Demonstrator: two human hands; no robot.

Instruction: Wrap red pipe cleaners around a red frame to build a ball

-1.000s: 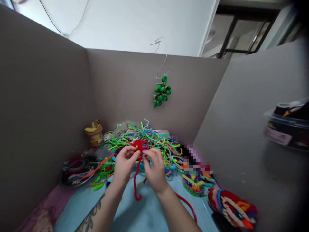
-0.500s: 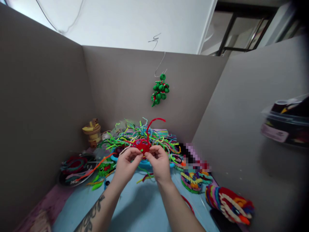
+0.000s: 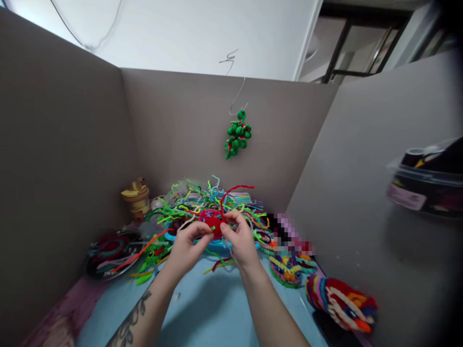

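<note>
A red fuzzy piece (image 3: 218,227), seemingly shaped from pipe cleaner, is held up between my two hands above the blue mat. Its long red tail (image 3: 231,190) rises and bends off to the right. My left hand (image 3: 188,246) pinches the piece's left side, next to a small bright green bit (image 3: 213,228). My right hand (image 3: 241,240) grips its right side near the base of the tail, thumb and fingers closed. Behind the hands, a blue tray (image 3: 170,235) is heaped with loose pipe cleaners (image 3: 208,195) in many colours. Fingertips partly cover the red piece.
Grey panels enclose the blue mat (image 3: 202,313). A round metal tray (image 3: 104,272) and a green fuzzy figure (image 3: 154,253) lie left. Colourful fuzzy pieces (image 3: 285,270) and a rolled rainbow piece (image 3: 342,303) lie right. A green ornament (image 3: 238,134) hangs from wire; a clear tub (image 3: 423,188) hangs right.
My right hand has shifted slightly up along the red piece, which has turned a little. The tail now leans lower and farther right. The red strand beside my right forearm no longer shows.
</note>
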